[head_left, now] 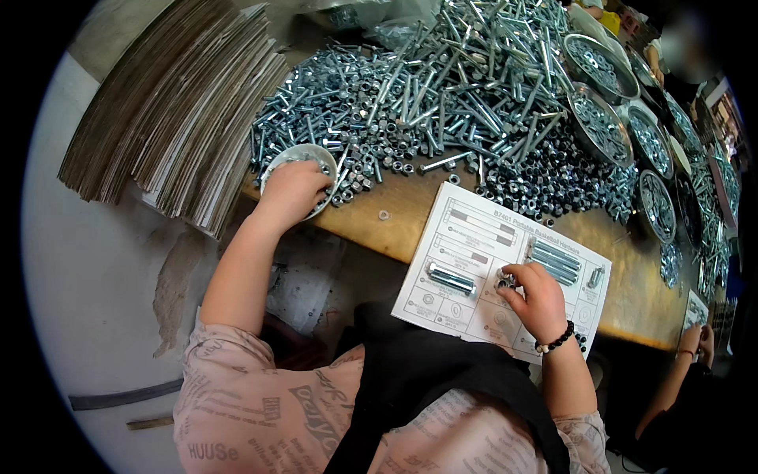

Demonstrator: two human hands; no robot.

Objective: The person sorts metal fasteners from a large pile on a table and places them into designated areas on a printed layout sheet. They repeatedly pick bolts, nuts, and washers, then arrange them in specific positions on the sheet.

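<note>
The left hand point(292, 191) dips curled fingers into a round white bowl point(276, 158) at left; I cannot tell what they grasp. On the printed white sheet point(483, 305) at right, the right hand point(538, 300) pinches small silver hexagonal metal nuts point(504, 279), beside silver hex-headed steel bolts point(452, 280) slanting from far left, heads there, toward near right.

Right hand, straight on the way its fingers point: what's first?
First, the nuts at the fingertips of the right hand; past them, probably the bolts on the sheet. Depth is unclear.
</note>
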